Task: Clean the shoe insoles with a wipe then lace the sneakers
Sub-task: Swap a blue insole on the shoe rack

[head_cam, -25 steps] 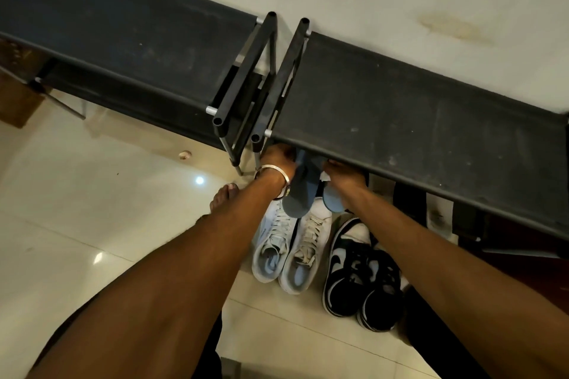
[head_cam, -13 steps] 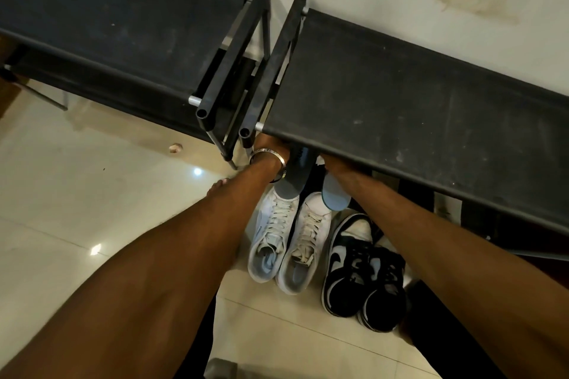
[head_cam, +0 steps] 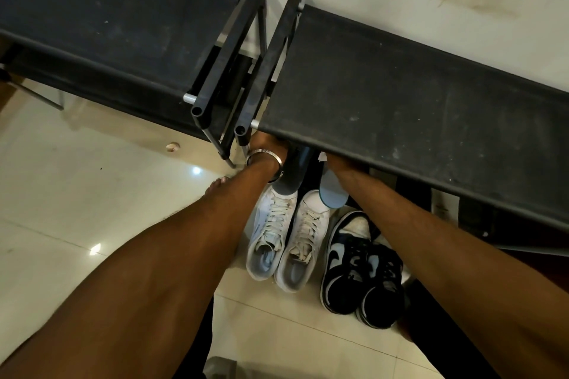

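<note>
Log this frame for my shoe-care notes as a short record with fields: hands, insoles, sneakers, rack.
left hand: reaches under the rack edge, fingers hidden
right hand: under the same edge, fingers hidden
insoles: dark insole and blue insole stick out at the hands
white sneakers: on the floor, laced
black sneakers: beside them, right
rack: black fabric shelf

I look straight down at two black fabric-topped shoe racks (head_cam: 400, 95) running across the upper frame. Both my arms reach under the right rack's front edge. My left hand (head_cam: 268, 144), a silver bangle (head_cam: 264, 155) on its wrist, and my right hand (head_cam: 338, 164) are mostly hidden there, so I cannot tell their grip. A dark blue insole (head_cam: 292, 175) and a light blue insole (head_cam: 331, 197) hang out between them. Below, at frame centre, stand white laced sneakers (head_cam: 286, 243) beside black-and-blue sneakers (head_cam: 360, 271) on the glossy cream tile floor (head_cam: 92, 209).
</note>
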Demonstrator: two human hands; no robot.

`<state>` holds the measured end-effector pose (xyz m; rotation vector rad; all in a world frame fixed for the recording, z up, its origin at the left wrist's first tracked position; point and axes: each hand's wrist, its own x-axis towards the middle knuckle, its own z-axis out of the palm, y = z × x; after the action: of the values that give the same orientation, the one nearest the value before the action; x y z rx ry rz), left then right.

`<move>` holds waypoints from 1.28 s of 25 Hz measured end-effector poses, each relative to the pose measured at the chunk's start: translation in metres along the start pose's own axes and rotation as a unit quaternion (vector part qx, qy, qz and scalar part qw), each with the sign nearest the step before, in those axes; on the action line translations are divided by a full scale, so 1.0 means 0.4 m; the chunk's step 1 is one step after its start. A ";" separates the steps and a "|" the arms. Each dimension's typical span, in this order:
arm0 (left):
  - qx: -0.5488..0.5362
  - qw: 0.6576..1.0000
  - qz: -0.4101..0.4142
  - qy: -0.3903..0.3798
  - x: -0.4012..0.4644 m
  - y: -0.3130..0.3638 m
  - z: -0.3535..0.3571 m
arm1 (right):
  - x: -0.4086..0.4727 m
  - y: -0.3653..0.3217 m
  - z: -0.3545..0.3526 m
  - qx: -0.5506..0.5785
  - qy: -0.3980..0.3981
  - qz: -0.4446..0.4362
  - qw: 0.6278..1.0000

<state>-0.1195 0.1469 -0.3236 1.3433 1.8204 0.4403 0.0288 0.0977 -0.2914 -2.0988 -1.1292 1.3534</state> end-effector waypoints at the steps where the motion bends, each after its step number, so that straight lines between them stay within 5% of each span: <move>1: -0.011 1.000 -0.010 0.008 -0.004 -0.001 0.001 | -0.015 -0.007 -0.007 0.021 0.039 0.002 0.999; 3: -0.020 0.999 0.003 0.033 -0.044 0.018 -0.016 | -0.050 -0.024 -0.029 0.032 0.114 0.001 0.993; 11: -0.051 0.998 0.028 -0.016 -0.239 0.069 0.001 | -0.226 0.051 -0.117 0.077 0.153 0.020 0.985; 18: -0.096 0.977 -0.165 -0.099 -0.329 0.101 0.080 | -0.267 0.111 -0.153 0.080 0.136 0.037 0.987; 26: -0.266 0.920 -0.275 -0.086 -0.269 0.092 0.149 | -0.202 0.130 -0.137 0.056 0.119 0.010 0.991; 32: -0.383 0.872 -0.276 -0.132 -0.284 0.105 0.140 | -0.178 0.120 -0.117 0.055 0.131 -0.015 0.990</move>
<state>-0.0382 0.0490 -0.2834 0.2960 1.4597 0.5486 0.0757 0.0165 -0.2631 -2.0972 -0.9514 1.0623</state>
